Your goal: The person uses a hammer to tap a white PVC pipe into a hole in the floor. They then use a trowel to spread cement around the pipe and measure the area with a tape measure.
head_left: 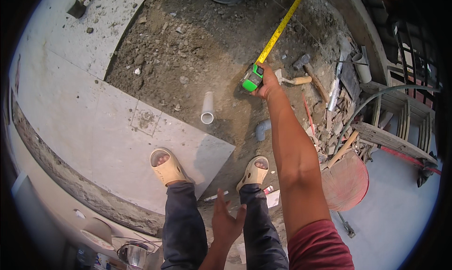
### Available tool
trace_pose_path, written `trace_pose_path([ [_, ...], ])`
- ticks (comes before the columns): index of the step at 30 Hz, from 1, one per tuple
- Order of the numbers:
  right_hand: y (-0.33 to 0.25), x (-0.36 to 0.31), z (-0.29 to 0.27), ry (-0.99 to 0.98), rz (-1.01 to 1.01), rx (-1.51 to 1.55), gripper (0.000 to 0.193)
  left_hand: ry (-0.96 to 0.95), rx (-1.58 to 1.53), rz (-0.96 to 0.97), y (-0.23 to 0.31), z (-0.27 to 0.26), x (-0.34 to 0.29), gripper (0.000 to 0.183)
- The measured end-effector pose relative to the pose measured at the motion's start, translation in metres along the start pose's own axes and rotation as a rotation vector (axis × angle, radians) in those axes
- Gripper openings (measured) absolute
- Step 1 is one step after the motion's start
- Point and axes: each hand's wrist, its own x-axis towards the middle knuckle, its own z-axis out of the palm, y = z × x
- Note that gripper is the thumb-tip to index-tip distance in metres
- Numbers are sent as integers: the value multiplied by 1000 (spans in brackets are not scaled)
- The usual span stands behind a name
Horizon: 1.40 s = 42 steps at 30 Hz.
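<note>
The person's right hand (269, 84) reaches far out over the rough dirt floor (188, 49), fingers closed around a green and black tape measure (252, 78) whose yellow tape (281, 27) runs away toward the top of the view. The left hand (226, 220) hangs open and empty between the knees, fingers spread. A white pipe stub (207, 108) stands in the dirt near the grey tiles (94, 124), left of the tape measure.

Tape measure (252, 78): glossy green-black plastic case, yellow metal blade. Tiles (94, 124) upper left: smooth matt grey. Ground (188, 49): rough lumpy mortar. Pipe (207, 107): smooth white plastic. Sandals (167, 166): matt beige rubber. Trowel handle (299, 80): wood.
</note>
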Motion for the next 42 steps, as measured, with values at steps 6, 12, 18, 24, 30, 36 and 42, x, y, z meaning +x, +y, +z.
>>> trace_pose_path([
  [6,29,6,-13,-65,80,82,23,-45,17,-33,8,-4,2,87],
  [12,140,-26,-15,-77,121,64,27,-27,14,14,-2,3,3,88],
  [18,266,-33,-23,-12,86,105,37,-13,114,60,-6,0,4,86],
  [24,254,-36,-3,51,85,-97,54,77,107,70,2,-4,4,86],
  [30,257,-21,1,38,58,-121,53,132,74,25,6,-4,6,83],
  [36,257,-22,5,-29,57,-47,56,142,19,11,-1,-2,2,81],
  [42,253,-22,9,-87,102,27,53,112,130,43,-3,-6,1,80],
])
